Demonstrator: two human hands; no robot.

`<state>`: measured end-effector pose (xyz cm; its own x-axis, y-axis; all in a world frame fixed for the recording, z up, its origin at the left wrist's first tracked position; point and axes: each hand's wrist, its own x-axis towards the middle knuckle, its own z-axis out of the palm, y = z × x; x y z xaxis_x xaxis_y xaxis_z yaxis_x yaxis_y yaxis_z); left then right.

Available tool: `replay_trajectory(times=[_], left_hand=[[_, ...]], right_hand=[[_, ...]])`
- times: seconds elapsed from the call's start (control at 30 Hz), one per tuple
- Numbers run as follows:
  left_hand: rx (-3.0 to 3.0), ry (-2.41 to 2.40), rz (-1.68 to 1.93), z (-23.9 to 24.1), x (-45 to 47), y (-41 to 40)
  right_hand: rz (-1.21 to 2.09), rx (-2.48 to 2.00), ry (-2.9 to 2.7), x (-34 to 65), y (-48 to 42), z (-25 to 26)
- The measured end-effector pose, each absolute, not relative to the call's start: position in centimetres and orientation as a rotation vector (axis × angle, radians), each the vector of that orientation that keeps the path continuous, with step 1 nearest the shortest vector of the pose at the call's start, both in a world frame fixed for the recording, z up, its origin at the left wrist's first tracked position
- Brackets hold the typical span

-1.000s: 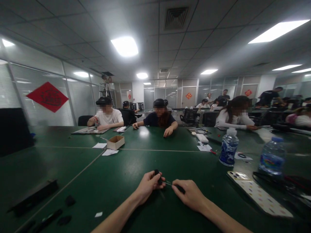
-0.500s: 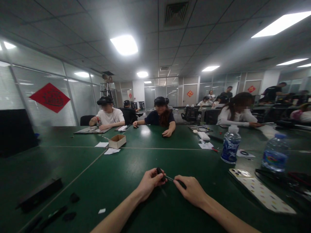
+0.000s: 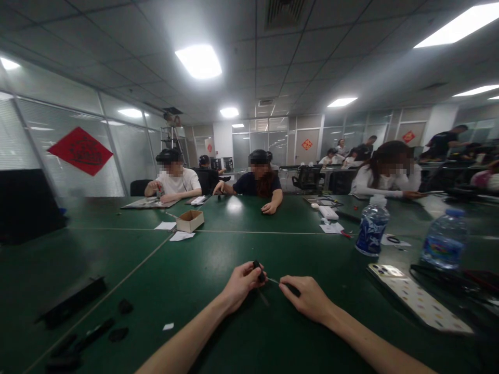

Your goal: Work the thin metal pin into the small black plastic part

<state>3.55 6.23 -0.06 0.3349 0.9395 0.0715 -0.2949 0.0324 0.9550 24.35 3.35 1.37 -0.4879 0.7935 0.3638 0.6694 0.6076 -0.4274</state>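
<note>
Head view showed me both bare hands close together, low over the dark green table top (image 3: 187, 301). The left hand (image 3: 244, 283) was closed in a fingertip pinch on a small black knob-like part (image 3: 258, 269). Thumb and fingers pressed on its sides, so the part stood clear of the palm and faced the other hand. The right hand (image 3: 307, 298) was curled shut around a thin tool with a dark handle and a slim metal shaft (image 3: 274, 281). The shaft ran leftward toward the part; from my screen I could not tell whether its tip touched the part or sat just beside it.

I judged the hold suited fine work: a pinch leaves the part's face open to the tip, and hands kept this low and close stay steadier.

A flat phone in a white speckled case (image 3: 419, 304) lay to the right of the right forearm, with two clear plastic water bottles (image 3: 372, 227) farther back. To the left, well apart from the hands, lay several small black pieces (image 3: 125, 306) and a long black bar (image 3: 72, 306), likely set aside within reach. An open brown cardboard box (image 3: 189, 220) sat across the table, where other people were seated.
</note>
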Motion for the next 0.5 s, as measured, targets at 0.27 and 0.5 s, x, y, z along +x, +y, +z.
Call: replay_trajectory(times=[0.27,0.5], left_hand=[[1.168,0.750,1.107,0.21,3.63,6.12],[1.255,0.754,1.021,0.49,3.78,5.62]], right_hand=[[0.277,-1.106,-2.278,24.53,3.47,0.81],[0.301,-1.161,-2.091,24.68,3.76,0.90]])
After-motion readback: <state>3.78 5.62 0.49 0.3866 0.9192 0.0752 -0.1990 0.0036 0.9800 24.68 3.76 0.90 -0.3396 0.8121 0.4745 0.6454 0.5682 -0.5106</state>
